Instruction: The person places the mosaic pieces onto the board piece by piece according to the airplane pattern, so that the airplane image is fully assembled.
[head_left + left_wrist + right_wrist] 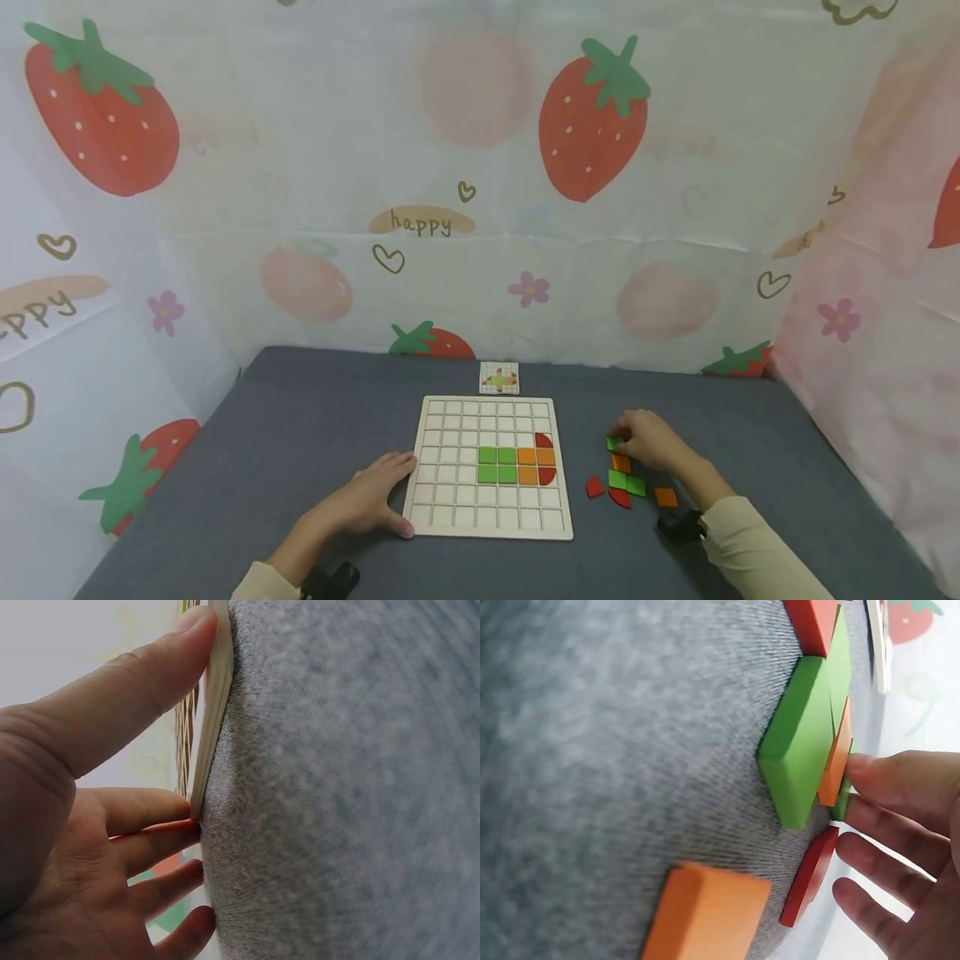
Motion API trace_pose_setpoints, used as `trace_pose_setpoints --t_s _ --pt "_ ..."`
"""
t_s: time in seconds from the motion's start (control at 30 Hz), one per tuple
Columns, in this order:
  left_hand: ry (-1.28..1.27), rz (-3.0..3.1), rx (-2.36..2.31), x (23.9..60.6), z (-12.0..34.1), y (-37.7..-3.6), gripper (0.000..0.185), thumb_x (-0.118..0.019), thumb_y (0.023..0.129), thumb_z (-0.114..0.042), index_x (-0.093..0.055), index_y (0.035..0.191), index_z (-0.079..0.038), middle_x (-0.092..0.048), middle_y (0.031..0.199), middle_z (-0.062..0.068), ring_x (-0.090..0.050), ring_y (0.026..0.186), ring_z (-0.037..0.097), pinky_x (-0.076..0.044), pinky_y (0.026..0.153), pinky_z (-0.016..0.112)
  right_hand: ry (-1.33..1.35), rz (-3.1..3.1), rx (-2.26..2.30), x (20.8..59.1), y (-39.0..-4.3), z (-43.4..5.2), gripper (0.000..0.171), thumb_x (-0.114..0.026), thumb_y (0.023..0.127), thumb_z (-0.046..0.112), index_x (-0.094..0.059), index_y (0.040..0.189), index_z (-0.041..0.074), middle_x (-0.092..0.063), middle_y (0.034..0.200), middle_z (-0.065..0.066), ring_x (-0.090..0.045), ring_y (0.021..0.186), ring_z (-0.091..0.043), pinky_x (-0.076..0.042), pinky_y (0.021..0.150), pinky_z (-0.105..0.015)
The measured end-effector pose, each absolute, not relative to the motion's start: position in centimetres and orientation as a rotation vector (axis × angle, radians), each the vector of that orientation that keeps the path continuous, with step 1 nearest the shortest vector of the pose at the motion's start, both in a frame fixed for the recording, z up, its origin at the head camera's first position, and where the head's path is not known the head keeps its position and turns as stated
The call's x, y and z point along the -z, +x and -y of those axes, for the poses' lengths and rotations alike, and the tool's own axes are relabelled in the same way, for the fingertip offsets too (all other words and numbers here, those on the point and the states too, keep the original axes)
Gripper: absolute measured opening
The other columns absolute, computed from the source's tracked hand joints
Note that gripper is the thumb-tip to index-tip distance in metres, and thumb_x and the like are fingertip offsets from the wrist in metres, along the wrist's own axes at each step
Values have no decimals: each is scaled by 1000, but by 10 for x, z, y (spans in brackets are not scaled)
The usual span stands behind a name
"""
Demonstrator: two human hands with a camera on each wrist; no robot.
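A pale wooden grid board (446,518) lies on the table, with green squares (497,465), orange squares (527,465) and red quarter-rounds (543,440) set in its cells. My left hand (371,493) rests against the board's left edge, fingers spread and thumb at the near corner. To the right of the board, my right hand (651,439) pinches a green square tile (613,443) between thumb and index finger, close to the tabletop. Just in front of it lie an orange tile (621,463), two green tiles (799,750) and a red quarter-round (619,497).
Behind the board, a small pattern card (499,378) shows a coloured design on a grid. Another red piece (595,487) sits between board and loose tiles. One orange tile (666,497) lies apart, near the right wrist. A strawberry-print curtain (480,275) encloses the dark grey table (322,417).
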State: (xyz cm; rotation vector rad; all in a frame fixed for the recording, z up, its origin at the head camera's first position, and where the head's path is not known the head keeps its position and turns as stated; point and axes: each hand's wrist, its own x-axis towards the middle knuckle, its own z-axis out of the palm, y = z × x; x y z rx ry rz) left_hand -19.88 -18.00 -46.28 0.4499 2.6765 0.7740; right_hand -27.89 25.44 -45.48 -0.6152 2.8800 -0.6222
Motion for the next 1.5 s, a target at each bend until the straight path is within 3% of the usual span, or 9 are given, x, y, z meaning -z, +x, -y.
trace_pose_setpoints --t_s 1.5 --pt "428 -2689 -754 461 177 -199 99 -89 63 -28 -42 144 4 -40 152 21 -28 144 44 -25 109 67 -723 -2976 569 441 -280 -227 19 -73 82 7 -74 101 1 -65 90 -4 -60 80 -15 -52 69 -31"
